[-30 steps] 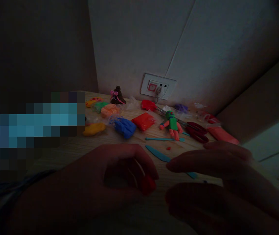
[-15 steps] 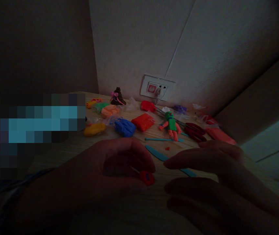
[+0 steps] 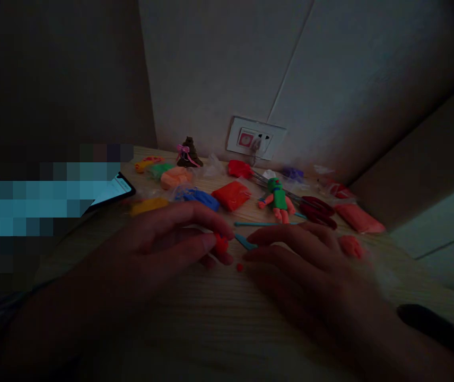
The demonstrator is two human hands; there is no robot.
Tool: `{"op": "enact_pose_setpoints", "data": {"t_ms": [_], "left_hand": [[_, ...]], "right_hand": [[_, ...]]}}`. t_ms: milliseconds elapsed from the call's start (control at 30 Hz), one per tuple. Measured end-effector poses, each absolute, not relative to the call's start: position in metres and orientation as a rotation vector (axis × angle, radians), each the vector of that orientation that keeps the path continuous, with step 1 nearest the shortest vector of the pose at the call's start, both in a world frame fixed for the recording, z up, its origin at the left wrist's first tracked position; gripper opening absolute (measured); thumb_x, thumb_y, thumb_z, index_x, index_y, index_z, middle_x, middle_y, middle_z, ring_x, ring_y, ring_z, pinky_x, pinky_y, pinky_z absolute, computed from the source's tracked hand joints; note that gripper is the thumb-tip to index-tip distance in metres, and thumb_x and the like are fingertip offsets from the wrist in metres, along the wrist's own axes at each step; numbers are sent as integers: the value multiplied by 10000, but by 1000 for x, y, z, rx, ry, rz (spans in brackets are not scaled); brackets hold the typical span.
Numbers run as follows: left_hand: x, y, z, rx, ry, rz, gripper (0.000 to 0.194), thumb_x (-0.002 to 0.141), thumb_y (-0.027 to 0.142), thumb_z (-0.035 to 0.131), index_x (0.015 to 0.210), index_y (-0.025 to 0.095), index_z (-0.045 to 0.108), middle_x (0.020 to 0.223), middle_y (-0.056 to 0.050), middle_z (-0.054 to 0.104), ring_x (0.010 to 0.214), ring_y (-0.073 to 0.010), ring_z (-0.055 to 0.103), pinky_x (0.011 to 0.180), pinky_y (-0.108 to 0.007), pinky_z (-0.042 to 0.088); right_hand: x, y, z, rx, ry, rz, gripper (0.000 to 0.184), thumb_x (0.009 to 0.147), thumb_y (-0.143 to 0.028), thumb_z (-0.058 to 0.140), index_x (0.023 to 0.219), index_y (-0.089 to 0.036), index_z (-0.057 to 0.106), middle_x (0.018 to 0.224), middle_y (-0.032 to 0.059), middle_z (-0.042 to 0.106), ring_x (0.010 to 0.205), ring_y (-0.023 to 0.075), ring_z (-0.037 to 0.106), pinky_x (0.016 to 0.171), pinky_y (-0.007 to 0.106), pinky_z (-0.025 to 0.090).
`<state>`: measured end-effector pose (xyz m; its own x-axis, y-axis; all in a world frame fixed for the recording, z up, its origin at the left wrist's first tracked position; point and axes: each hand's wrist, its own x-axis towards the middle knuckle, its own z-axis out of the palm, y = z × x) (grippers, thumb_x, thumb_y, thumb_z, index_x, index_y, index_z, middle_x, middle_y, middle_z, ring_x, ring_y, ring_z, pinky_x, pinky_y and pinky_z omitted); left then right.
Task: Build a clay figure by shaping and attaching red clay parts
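My left hand (image 3: 159,241) is closed, with a small piece of red modelling clay (image 3: 221,243) pinched at its fingertips. My right hand (image 3: 306,265) hovers low over the table with its fingers stretched out. Its fingertips are beside the blade of a blue plastic clay knife (image 3: 244,242), and whether they touch it I cannot tell. The rest of the knife is hidden by that hand. A tiny red clay bit (image 3: 239,268) lies between my two hands.
Behind lie a thin blue tool (image 3: 254,224), a clay figure in green (image 3: 279,199), dark red-handled scissors (image 3: 317,211) and several clay packs, including red (image 3: 232,195) and blue (image 3: 201,198). A brown clay model (image 3: 189,153) stands near the wall socket (image 3: 255,139). A phone (image 3: 113,191) is at left.
My left hand has moved up and away from me with the red clay. My right hand has moved left over the knife. A red bit now shows nearer to me than the one before.
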<state>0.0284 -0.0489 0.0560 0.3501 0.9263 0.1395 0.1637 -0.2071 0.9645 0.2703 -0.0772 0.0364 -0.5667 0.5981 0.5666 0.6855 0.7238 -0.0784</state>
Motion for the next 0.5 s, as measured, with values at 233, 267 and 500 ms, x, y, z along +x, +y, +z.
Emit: {"op": "enact_pose_setpoints", "data": {"t_ms": [233,267,500], "left_hand": [[30,-53,53,1633,981,978,89,868,314,719,839,280,796,748,84,778,776,-144,819,697,-166,649],[30,-53,53,1643,972,978,81,866,311,725,840,281,796,752,84,776,772,-144,815,691,-167,647],[31,-52,53,1669,906,920,92,877,264,695,864,283,784,797,87,788,854,-160,824,749,-189,659]], "right_hand": [[262,-71,48,-916,-2452,-192,373,1103,-105,460,911,-210,761,1062,70,843,930,218,752,877,399,584],[262,-70,49,-903,-2466,-192,374,1105,-108,461,912,-208,766,1061,72,841,922,215,749,881,396,587],[261,-67,48,-873,-2474,-148,316,1089,-103,528,929,-194,786,1047,81,825,896,218,726,919,418,571]]}}
